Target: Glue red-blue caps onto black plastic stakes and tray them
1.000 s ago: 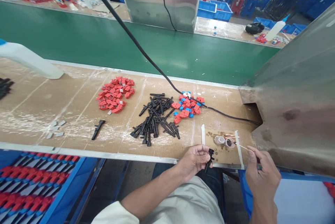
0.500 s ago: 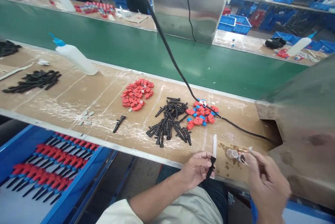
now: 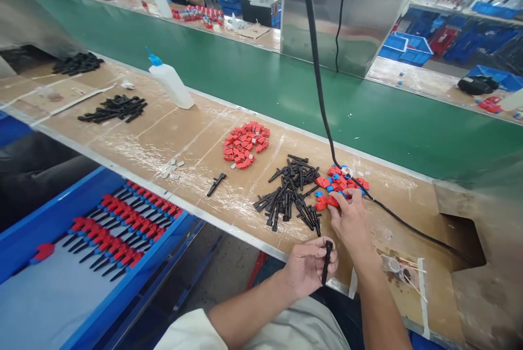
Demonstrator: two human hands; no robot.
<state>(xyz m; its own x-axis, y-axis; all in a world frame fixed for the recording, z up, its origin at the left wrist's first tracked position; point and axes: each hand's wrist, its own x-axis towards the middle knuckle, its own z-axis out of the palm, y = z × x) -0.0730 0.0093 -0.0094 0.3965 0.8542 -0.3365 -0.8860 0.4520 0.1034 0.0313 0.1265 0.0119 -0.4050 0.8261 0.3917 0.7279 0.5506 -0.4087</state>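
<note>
My left hand is closed around a slim black plastic part, held upright over the table's front edge. My right hand reaches to a pile of red-and-blue plastic pieces, thumb and forefinger pinched on a red piece at its near side. Just left of that pile lies a heap of black plastic parts. Two small cups with thin sticks stand right of my right forearm.
A black cable hangs down across the red-and-blue pile. Farther left are red pieces, a single black part and a white squeeze bottle. A blue bin holds rows of assembled pieces. Beyond runs a green belt.
My right hand has moved from the small cups to the red-and-blue pile, and the stick it held is gone from its fingers. My left hand keeps the black part. The view has swung left.
</note>
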